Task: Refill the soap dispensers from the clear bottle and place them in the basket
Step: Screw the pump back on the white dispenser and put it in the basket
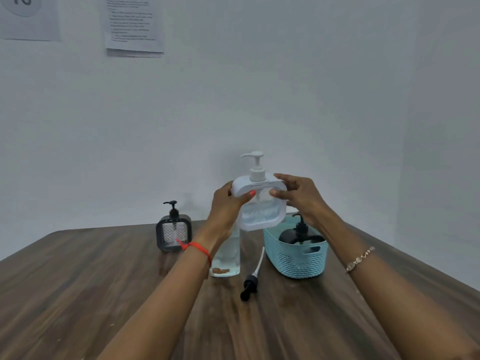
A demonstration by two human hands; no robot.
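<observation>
I hold a white soap dispenser [261, 207] with a white pump up in the air, a little tilted, over the table. My left hand [227, 206] grips its left side and my right hand [302, 196] grips its upper right corner. Below it stands the clear bottle [225, 258], open at the top and partly hidden by my left wrist. Its black pump [251, 280] lies on the table beside it. The light blue basket [298, 258] to the right holds a black dispenser [298, 233]. Another dark square dispenser [173, 229] stands on the table at the left.
The brown wooden table [104, 281] ends at a white wall just behind the objects. Printed sheets [132, 24] hang on the wall at the upper left.
</observation>
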